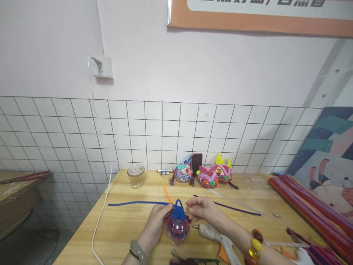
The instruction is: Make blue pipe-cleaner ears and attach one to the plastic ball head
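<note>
In front of me is a clear round ball (178, 232) with pink and purple showing in it. Rows of blue pipe cleaner (178, 212) cap its top, with a blue loop standing up. My left hand (157, 220) is closed on the left side of this cap, thumb and fingers pinching it. A long blue pipe cleaner end (135, 202) runs out leftward past that hand, and an orange pipe cleaner (167, 192) sticks up behind it. Just right of the cap, my right hand (202, 209) has its fingers bent in; what they hold, if anything, is hidden.
A white glue gun (213, 235) lies under my right forearm. Behind it is a purple pipe cleaner (239, 209). Finished colourful fish (208, 176), a phone (196, 163) and a lidded glass jar (136, 176) stand at the back. Bundled pipe cleaners (306, 206) lie right; a white cable (102, 209) hangs left.
</note>
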The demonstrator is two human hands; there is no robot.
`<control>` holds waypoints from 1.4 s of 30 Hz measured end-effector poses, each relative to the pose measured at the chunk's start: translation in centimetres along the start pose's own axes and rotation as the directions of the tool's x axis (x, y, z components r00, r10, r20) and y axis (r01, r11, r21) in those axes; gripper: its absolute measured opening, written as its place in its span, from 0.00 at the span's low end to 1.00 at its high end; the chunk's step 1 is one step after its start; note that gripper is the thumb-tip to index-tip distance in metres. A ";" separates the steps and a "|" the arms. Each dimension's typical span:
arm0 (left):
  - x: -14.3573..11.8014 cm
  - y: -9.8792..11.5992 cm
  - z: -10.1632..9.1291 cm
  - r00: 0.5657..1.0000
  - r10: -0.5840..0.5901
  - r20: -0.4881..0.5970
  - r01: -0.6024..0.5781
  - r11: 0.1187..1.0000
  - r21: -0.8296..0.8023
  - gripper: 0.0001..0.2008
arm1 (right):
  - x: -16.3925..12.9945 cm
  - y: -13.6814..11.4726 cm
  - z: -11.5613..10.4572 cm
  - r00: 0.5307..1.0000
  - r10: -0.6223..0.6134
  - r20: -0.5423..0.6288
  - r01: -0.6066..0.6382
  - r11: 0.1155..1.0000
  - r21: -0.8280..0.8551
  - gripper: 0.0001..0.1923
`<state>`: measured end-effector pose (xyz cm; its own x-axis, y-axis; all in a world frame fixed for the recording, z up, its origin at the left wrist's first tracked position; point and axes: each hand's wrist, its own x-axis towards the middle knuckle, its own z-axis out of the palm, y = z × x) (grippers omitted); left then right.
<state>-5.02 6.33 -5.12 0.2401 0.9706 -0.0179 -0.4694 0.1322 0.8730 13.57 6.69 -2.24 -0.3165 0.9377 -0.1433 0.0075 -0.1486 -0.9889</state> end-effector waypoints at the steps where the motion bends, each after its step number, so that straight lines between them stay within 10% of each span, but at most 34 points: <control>1: 0.0 0.0 0.0 1.000 -0.002 0.001 0.002 1.000 0.000 0.11 | 0.1 0.1 0.2 1.000 -0.002 -0.001 0.002 1.000 -0.017 0.21; 21: 0.2 -0.1 -0.1 0.997 -0.012 -0.078 0.011 1.000 -0.017 0.13 | 2.2 1.7 1.9 0.996 -0.084 0.005 0.083 0.975 -0.206 0.15; 32: -0.2 0.9 -0.8 0.992 -0.008 0.125 -0.015 0.983 0.183 0.18 | 1.1 0.7 2.1 0.993 -0.114 0.028 0.117 0.974 -0.192 0.14; 42: -0.1 1.0 0.1 1.000 -0.001 0.003 0.000 0.967 0.256 0.16 | 1.6 1.3 2.7 0.994 -0.067 -0.091 0.050 0.983 -0.178 0.16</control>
<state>-5.39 6.38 -4.20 0.2432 0.9698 -0.0167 -0.2363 0.0760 0.9687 10.49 7.09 -3.66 -0.2288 0.9702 -0.0799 0.1606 -0.0433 -0.9861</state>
